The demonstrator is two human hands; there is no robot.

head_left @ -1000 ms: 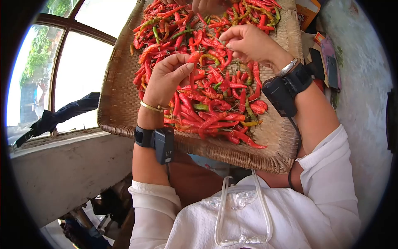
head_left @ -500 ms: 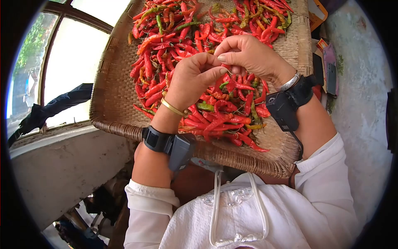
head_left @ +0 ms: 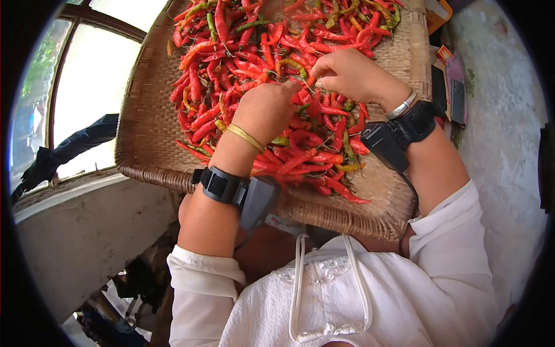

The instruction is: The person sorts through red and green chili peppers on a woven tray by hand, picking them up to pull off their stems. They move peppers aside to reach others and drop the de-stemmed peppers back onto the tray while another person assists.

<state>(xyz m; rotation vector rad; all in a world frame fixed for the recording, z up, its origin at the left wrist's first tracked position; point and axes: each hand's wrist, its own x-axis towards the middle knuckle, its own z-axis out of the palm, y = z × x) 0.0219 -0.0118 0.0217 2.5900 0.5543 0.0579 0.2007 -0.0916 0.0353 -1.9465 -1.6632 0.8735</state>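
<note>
Chillies (head_left: 251, 61) lie in a loose heap across the middle of a shallow woven tray (head_left: 147, 130). Most are glossy red and slender, some curled or creased, with a few green, yellow and orange ones mixed in; thin stems show on many.

Over the heap, the 2 hands work close together but apart. The left hand (head_left: 263, 110) is back-up, its fingers bent down into the chillies; its fingertips are mostly hidden, so I cannot tell whether it grasps anything. The right hand (head_left: 352, 78) is partly curled, thumb and forefinger close together beside an orange-red chilli (head_left: 313, 76); whether they grip it I cannot tell.

Bare weave runs along the tray's left and right sides, leaving open room there. At the near right corner there is also some bare weave, inside the thick bound rim. Beyond the left edge are a dark folded umbrella (head_left: 75, 144) and a window (head_left: 95, 87); beyond the right edge, a phone (head_left: 458, 102) and a pale wall (head_left: 497, 162).
</note>
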